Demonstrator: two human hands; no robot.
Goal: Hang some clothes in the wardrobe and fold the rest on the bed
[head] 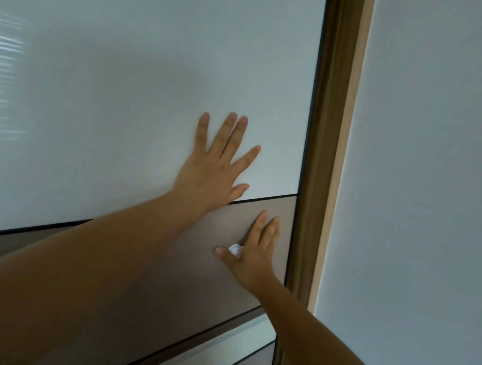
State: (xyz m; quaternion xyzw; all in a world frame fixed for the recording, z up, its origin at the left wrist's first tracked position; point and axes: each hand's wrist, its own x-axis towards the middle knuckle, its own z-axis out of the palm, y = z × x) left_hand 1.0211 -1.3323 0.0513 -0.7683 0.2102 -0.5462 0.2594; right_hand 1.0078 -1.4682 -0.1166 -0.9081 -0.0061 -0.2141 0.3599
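The left forearm (62, 283) ends in the left hand (215, 165), flat-fingered like the right hand (256, 257), on the white-and-taupe wardrobe door (125, 83).

- Left hand (211, 167): back to camera, palm facing away. The four fingers (228, 134) are straight, pointing up and fanned apart, and the thumb (240, 188) is splayed out to the right.
- Left forearm (93, 271): bare, enters from lower left, extended up and to the right, wrist roughly in line.
- Right hand (258, 253): lower than the left and just right of it, back to camera. Fingers (259, 228) are straight, close together and pointing up; the thumb (224, 254) sticks out left.
- Small white bit (236, 251) shows in the right thumb crook; can't tell if it's gripped.
- Right forearm (322, 337): bare, comes in from bottom right, reaching up and left.
- Hands are apart, not touching.
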